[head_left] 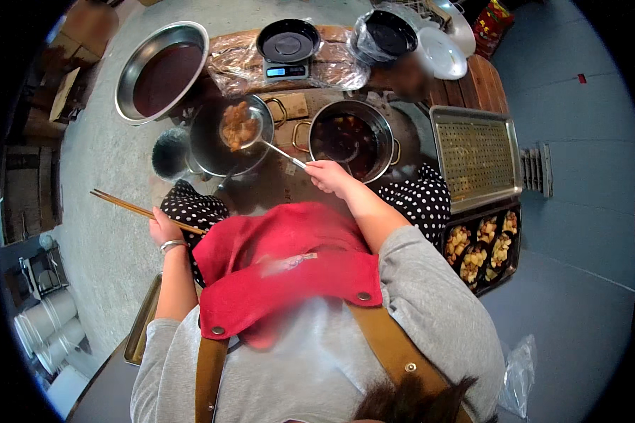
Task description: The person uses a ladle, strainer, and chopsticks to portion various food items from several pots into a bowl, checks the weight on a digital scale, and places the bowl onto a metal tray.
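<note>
My right hand (329,178) is closed round the handle of a skimmer (283,154). The skimmer's head, heaped with brown-orange pieces of food (239,127), is over a wide dark pot (206,151) in front of me on the left. To the right of it stands a two-handled steel pot (386,134) with dark liquid and some lumps in it. Off to the left, my left hand (164,227) grips a pair of long wooden chopsticks (123,204), their tips pointing outward, away from the pots.
A large steel bowl (125,88) of dark red liquid stands far left. A digital scale (286,71) carries a black bowl (287,44) on the plastic-covered wooden table. At right are a perforated tray (476,162) and a dark tray holding several portions of chunky food (473,262).
</note>
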{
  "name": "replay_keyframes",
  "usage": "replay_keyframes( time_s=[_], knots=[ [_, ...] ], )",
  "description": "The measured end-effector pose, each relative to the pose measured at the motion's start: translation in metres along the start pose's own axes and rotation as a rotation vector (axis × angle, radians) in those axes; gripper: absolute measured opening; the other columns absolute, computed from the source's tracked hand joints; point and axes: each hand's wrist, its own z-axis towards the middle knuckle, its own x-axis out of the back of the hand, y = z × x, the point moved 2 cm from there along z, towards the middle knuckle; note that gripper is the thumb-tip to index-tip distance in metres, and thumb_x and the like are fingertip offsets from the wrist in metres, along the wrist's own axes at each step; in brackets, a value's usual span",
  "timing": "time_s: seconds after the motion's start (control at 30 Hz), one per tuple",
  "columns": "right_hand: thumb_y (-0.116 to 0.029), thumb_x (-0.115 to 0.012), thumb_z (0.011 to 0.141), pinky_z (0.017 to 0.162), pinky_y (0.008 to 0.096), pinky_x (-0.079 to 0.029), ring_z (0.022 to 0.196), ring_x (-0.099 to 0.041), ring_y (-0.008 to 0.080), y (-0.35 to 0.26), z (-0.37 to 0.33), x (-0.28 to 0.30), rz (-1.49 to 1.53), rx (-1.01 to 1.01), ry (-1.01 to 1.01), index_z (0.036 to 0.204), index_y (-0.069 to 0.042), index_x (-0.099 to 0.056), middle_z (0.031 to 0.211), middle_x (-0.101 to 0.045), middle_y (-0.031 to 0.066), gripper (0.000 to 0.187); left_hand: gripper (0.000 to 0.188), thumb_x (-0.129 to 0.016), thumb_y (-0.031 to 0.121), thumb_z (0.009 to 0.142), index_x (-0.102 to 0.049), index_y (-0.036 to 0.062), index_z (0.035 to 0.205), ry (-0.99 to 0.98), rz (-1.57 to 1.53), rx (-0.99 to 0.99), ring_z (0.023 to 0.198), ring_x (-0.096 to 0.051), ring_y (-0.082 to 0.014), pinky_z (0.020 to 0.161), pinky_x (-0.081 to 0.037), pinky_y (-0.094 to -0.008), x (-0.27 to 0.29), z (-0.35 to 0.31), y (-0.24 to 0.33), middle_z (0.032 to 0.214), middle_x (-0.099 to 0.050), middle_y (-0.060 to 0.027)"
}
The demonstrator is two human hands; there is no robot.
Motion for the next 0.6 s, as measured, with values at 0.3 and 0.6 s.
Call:
replay_keyframes(
  time_s=[0.3, 0.6],
  knots=[
    [-0.023, -0.054, 0.089, 0.034, 0.0175, -0.021, 0.039, -0.033, 0.0041, -0.091, -0.02, 0.046, 0.291, 0.263, 0.178, 0.114, -0.011, -0.053, 0.06, -0.047, -0.002, 0.028, 0.048, -0.045, 0.044, 0.089, -0.058, -0.0007, 0.075, 0.011, 0.103, -0.095, 0.064, -0.057, -0.0349, 0.06, -0.043, -0.0427, 0.005, -0.008, 0.022, 0.069, -0.059, -0.0214],
    [-0.026, -0.057, 0.083, 0.063, 0.0354, -0.047, 0.072, -0.063, 0.0247, -0.155, 0.029, 0.09, -0.752, 0.683, 0.91, 0.112, -0.012, -0.06, 0.078, -0.065, 0.0123, 0.033, 0.05, -0.042, 0.046, 0.089, -0.058, -0.0001, 0.075, 0.01, 0.082, -0.086, 0.072, -0.056, -0.0408, 0.063, -0.043, -0.0472, 0.007, -0.01, 0.03, 0.076, -0.059, -0.0241]
  ],
)
